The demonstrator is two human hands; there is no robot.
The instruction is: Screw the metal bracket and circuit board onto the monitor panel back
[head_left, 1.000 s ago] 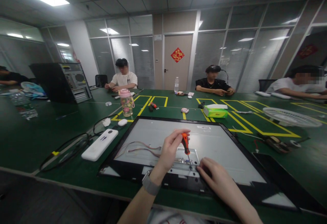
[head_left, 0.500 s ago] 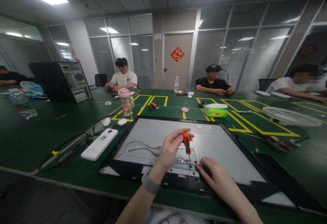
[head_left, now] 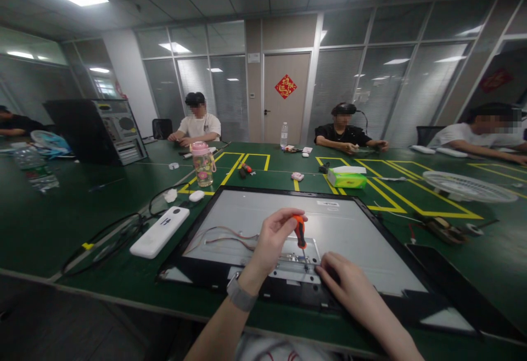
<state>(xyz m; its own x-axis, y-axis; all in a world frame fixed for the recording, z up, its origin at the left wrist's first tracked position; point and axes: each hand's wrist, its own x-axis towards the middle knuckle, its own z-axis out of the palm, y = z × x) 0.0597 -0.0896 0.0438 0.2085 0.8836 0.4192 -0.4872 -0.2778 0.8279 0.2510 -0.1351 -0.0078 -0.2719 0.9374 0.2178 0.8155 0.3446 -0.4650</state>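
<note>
My left hand [head_left: 274,240], with a watch on its wrist, is closed around the orange and black handle of a screwdriver [head_left: 301,232]. The screwdriver stands nearly upright, its tip down at a metal bracket [head_left: 312,248] near the front edge of a flat display panel [head_left: 230,212]. At the bracket's right edge, my right hand [head_left: 343,281] has its fingers curled and thumb and fingertips pinched close together against the metal. Whether a small part sits between those fingertips is hidden. Thin wires [head_left: 222,234] run left from the bracket across the panel's grey back.
Left of the panel lie a white power bank [head_left: 160,233] and black cables [head_left: 102,243]. Behind stand a pink-lidded bottle [head_left: 203,164] and a green tissue pack [head_left: 347,178]. A dark slab [head_left: 453,284] and a white round frame [head_left: 469,186] lie right. Several people sit around the table.
The screwdriver handle has shifted very slightly with my left hand; its tip stays at the bracket. My right hand keeps its place. Across the table, the person in black has moved their hands apart.
</note>
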